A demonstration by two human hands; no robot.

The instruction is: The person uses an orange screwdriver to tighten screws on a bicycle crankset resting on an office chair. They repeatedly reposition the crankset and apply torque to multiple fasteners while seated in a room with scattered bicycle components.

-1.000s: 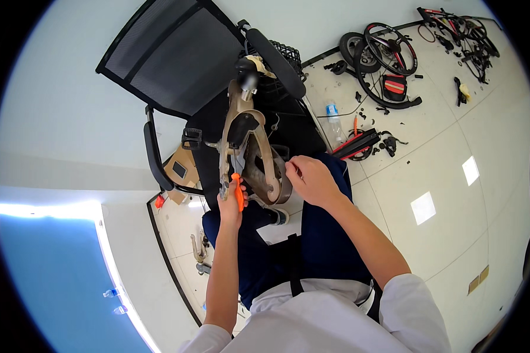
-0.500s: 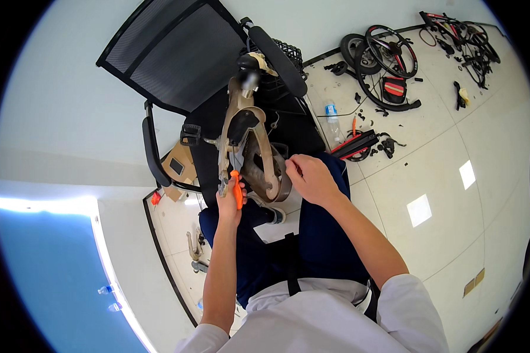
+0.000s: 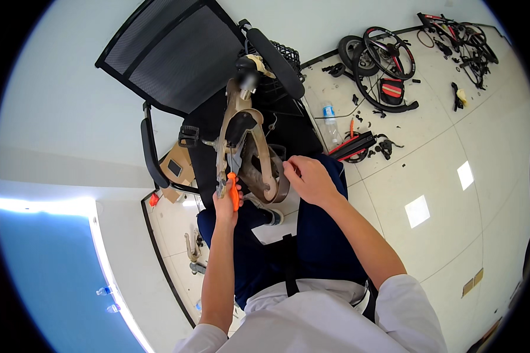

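On the floor at left sits one open cardboard box, contents unclear. The left hand is closed around orange-handled pliers, at a tan frame on the lap. The right hand pinches the frame's edge. One bottle stands on the floor.

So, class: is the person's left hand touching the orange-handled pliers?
Touching. The head view shows the left hand closed around the orange-handled pliers, fingers wrapped over the handle, with no gap between them, beside the tan bicycle frame part.
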